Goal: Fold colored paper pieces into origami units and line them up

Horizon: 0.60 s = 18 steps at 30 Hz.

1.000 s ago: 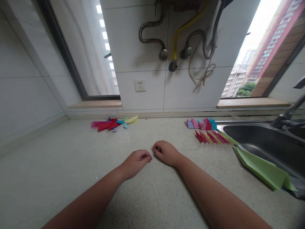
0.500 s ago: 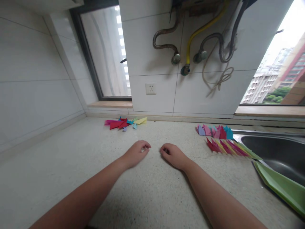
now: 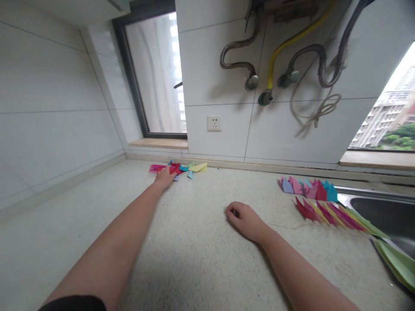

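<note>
My left hand reaches over a small pile of folded papers near the wall, fingers apart at a red folded paper plane. Part of that plane is hidden behind the fingers. Around it lie a magenta folded paper, a pale yellow paper plane and small blue and purple pieces. My right hand rests on the speckled counter with its fingers curled closed, nothing showing in them.
On the right stand a row of small folded paper pieces and a row of paper planes beside the sink. Larger green folded paper lies at the right edge. A wall socket and hoses are on the tiled wall.
My left hand has moved forward and left from the middle of the counter to the paper pile. My right hand keeps its place and curl. The view has turned slightly left.
</note>
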Available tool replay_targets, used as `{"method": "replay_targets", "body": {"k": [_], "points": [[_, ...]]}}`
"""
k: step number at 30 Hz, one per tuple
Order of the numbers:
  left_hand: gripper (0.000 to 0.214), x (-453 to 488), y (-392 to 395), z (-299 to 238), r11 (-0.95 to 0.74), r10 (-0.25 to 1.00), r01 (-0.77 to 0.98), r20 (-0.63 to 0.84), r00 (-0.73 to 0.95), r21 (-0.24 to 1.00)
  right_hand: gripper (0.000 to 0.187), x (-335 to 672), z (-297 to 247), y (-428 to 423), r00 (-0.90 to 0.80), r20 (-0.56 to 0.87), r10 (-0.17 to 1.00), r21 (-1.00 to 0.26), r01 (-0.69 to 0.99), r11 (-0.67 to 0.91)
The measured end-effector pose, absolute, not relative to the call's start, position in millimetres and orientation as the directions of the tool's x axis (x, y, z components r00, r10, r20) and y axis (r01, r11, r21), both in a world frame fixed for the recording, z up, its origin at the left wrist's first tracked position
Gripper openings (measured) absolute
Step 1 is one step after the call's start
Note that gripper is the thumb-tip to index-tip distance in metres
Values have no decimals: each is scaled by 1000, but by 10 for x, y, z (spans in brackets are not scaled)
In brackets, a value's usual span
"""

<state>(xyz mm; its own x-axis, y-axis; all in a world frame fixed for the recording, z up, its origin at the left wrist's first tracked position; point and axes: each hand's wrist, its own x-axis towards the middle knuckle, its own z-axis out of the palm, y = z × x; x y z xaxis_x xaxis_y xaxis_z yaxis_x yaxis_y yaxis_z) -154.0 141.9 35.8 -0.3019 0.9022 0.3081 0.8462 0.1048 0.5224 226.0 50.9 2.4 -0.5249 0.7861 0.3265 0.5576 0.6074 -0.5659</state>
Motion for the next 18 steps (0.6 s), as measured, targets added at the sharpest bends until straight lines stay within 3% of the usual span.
{"method": "replay_targets", "body": {"k": [11, 18], "points": [[23, -1740, 1323, 85, 124, 871, 673, 245, -426, 729, 20, 2236, 30, 533, -506, 307, 806, -568, 582, 582], [35, -1655, 1004, 18, 111, 845, 330, 85, -528, 937, 18, 2236, 23, 525, -508, 309, 804, -559, 587, 586]]}}
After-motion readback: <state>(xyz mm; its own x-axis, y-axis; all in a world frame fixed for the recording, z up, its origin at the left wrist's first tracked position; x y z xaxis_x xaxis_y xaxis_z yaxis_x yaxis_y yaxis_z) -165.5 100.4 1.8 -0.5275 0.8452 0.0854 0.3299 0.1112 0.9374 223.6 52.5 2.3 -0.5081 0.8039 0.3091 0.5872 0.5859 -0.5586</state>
